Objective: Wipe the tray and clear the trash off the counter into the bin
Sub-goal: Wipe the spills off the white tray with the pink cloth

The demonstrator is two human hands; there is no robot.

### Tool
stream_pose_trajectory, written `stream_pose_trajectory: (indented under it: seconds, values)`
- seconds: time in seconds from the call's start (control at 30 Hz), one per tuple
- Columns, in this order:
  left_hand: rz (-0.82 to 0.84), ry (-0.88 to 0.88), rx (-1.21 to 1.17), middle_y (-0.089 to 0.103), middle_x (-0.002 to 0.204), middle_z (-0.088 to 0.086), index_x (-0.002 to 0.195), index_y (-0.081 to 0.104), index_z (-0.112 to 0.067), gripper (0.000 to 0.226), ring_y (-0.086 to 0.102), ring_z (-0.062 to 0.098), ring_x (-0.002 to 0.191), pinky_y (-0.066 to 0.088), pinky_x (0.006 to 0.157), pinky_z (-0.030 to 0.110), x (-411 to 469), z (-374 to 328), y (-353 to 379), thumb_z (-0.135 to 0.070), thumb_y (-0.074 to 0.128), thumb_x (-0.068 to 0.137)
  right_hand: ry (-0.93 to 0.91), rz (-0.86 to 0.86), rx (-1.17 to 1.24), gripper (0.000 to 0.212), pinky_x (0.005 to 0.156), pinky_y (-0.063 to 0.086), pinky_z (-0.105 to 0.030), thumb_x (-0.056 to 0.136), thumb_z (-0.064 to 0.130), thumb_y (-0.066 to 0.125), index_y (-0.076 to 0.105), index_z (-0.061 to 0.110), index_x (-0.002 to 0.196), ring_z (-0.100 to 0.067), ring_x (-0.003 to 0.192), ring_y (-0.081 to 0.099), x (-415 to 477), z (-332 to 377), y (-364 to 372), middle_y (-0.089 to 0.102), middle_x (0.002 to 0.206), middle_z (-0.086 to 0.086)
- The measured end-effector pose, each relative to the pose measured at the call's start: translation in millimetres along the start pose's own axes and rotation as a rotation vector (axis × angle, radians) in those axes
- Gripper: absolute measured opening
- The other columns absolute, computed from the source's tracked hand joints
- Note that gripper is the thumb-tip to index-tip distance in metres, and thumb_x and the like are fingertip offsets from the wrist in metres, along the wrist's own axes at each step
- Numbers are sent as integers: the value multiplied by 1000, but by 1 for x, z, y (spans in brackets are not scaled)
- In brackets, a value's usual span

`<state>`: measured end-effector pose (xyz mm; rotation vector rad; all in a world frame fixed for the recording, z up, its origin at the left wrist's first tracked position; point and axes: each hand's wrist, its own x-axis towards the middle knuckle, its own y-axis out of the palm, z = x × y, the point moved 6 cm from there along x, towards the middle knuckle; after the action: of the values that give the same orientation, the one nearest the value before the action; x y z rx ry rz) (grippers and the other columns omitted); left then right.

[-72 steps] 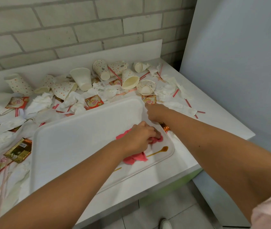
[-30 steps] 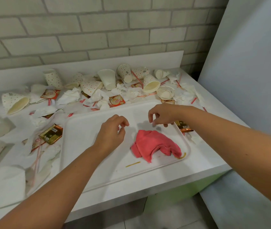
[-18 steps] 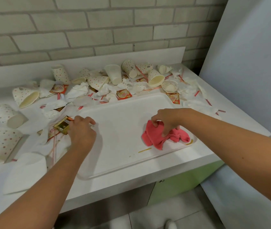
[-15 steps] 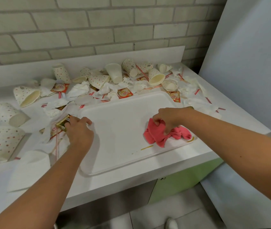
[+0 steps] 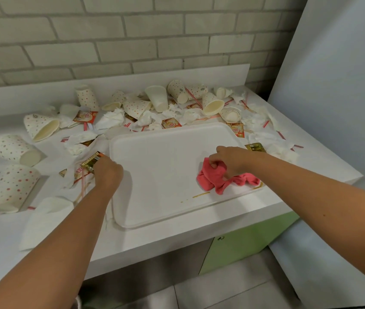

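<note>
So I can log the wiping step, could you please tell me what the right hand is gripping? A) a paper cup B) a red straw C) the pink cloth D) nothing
C: the right hand has its fingers curled into the pink cloth, which lies on the tray.

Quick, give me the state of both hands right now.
Left hand: fingers curled at the left edge of the tray beside a gold sachet; whether it grips either cannot be told.
Right hand: grips the pink cloth on the tray.
</note>
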<state>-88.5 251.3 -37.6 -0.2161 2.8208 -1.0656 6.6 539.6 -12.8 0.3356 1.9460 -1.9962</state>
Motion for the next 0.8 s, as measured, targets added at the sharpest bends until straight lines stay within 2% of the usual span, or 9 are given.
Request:
stream_pose_trajectory:
  seconds: [0.1,0.17,0.23,0.3,0.37,0.43,0.53,0.67,0.8]
  values:
    - [-42,-11,-60,52,106,21,119,48,9,29,51,40,111,41,84,40,-3,3,-2,-3,34,96,-45,-47,-2,40,65,35,-27,80,19,67,52,25,116,-20,84,47,-4,-2,2,36,102,1]
    - [-49,-6,-124,53,113,23,124,46,4,31,50,37,105,39,86,39,-6,7,-1,-9,32,99,-93,-87,-11,42,71,36,-27,83,17,63,50,30,121,-19,89,46,-9,-1,5,38,112,0]
    - [-31,-15,-210,51,105,17,122,47,0,30,47,28,96,35,80,34,-8,12,1,-16,34,100,-139,-108,5,44,78,39,-28,86,13,58,49,33,124,-20,98,44,-14,-1,10,39,121,0]
    - [11,-29,-279,51,102,9,119,51,-3,31,47,25,96,36,80,33,-8,17,4,-23,39,99,-172,-98,25,43,87,39,-30,89,12,54,50,34,125,-19,99,38,-16,-2,13,38,128,1]
    - [36,-44,-334,54,98,9,109,56,-6,26,48,24,92,37,79,33,-8,21,6,-23,40,99,-196,-62,24,39,93,34,-30,91,18,53,52,34,126,-16,97,33,-18,-2,15,37,132,2]
    - [27,-52,-361,51,86,10,93,53,-9,20,45,23,84,36,69,29,-8,22,5,-22,39,99,-228,-32,10,36,98,33,-30,91,32,56,53,34,127,-16,98,31,-19,3,16,36,133,1]
    - [6,-28,-347,42,74,9,82,47,-12,21,38,21,68,27,55,25,-9,21,4,-21,39,99,-259,-39,-11,39,96,36,-31,87,44,60,55,32,125,-15,99,30,-19,14,18,37,132,1]
    - [-4,-8,-359,36,66,6,85,50,-9,20,32,18,59,24,53,26,-8,22,4,-19,39,98,-342,-102,-40,40,89,35,-26,88,43,59,54,32,126,-18,103,36,-16,45,20,38,131,1]
    - [-2,-20,-375,41,66,3,87,53,-6,23,35,15,58,27,54,25,-8,23,4,-19,38,99,-415,-163,-14,35,92,40,-32,93,39,51,53,34,128,-17,97,34,-13,75,24,40,129,0]
